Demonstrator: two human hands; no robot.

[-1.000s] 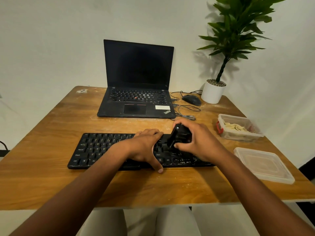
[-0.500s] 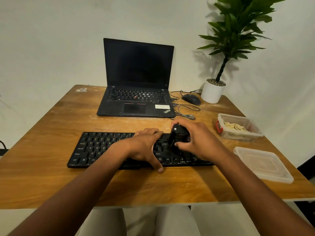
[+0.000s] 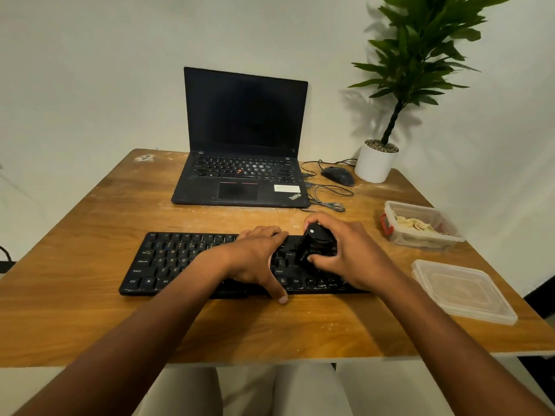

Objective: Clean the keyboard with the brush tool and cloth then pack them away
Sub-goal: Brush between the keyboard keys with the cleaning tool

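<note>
Nearest you, your left hand (image 3: 255,259) lay on the middle of the keyboard (image 3: 180,262), fingers loosely bent over the keys, thumb stretched down past the front edge onto the table (image 3: 90,310), gripping nothing, just pinning the board. Just beside it, your right hand (image 3: 348,253) was curled round the black brush (image 3: 315,244), thumb low on the near side, fingers wrapped over top and far side. The brush stood upright, a bit tilted, on the right-hand keys; bristles hidden, so contact with the keys was a guess. The keyboard's long axis ran left to right across you, so sweeps probably ran along that line, with the left hand in the way. Further right, well apart from both hands, sat the loose lid (image 3: 462,292), then the open box (image 3: 420,226) holding what looked like the cloth (image 3: 416,225); your right hand was nearer for packing. Laptop (image 3: 243,163) behind
</note>
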